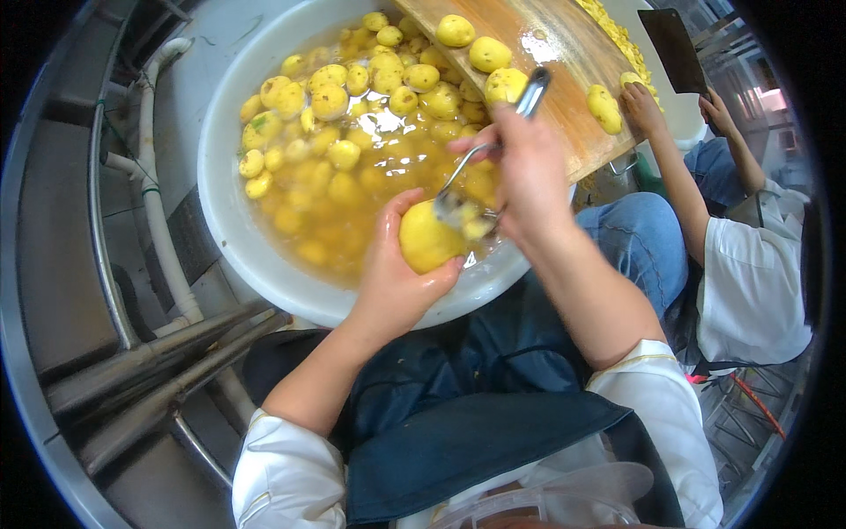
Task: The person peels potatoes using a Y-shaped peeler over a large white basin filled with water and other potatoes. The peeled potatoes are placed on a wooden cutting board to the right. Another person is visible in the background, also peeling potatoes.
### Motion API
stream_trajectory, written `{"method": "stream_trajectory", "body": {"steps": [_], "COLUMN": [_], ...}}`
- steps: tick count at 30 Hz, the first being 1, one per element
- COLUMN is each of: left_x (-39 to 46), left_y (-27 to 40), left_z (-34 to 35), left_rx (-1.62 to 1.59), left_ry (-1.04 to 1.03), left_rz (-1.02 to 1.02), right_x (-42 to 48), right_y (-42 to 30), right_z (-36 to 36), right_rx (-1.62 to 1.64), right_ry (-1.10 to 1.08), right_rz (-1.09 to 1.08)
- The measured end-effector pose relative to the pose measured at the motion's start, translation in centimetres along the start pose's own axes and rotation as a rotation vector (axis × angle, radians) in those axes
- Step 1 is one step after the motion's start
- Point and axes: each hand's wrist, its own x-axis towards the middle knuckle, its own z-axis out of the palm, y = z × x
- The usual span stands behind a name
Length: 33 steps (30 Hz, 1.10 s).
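Observation:
Near the front of a large white tub (221, 231), my left hand (396, 271) grips a big yellow potato (428, 238). My right hand (529, 165), slightly blurred, holds a metal peeler (462, 168) with its blade end against the potato's right side; the handle sticks up past the fingers. A blurred yellowish piece shows at the blade. Many potatoes (329, 101) lie in the cloudy water of the tub, some above the surface, others under it. A wooden board (562, 86) rests across the tub's right side, with several potatoes (490, 54) on it.
At the right a co-worker's hand (641, 102) touches a potato on the board; the other holds a cleaver (674, 53) upright. Beyond the board is a second white tub (684, 119) with yellow cut pieces (615, 30). Metal bars (158, 357) and a white pipe (149, 165) stand at left.

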Motion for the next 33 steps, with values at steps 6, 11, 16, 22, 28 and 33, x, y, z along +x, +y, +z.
{"method": "stream_trajectory", "body": {"steps": [6,11,16,22,28,33], "left_x": [-0.2,0.1,-0.4,-0.2,0.0,0.0], "left_y": [0.4,-0.4,0.2,0.5,-0.3,-0.1], "left_z": [0.2,0.2,0.1,0.3,1.0,0.2], "left_rx": [0.181,0.054,0.144,-0.129,-0.015,-0.001], "left_ry": [-0.009,0.025,-0.024,-0.028,0.014,0.025], "left_rz": [0.13,0.11,0.138,-0.066,0.044,0.064], "right_x": [2.4,-0.8,3.1,-0.8,0.4,3.0], "right_y": [0.3,-0.7,0.5,-0.6,2.2,-2.3], "right_z": [0.6,0.4,-0.3,0.2,0.4,-2.4], "right_rx": [-0.033,0.054,-0.052,0.101,-0.089,0.11], "right_ry": [0.225,0.028,0.225,0.014,0.095,0.234], "right_rz": [-0.242,-0.2,-0.256,-0.148,-0.218,-0.593]}}
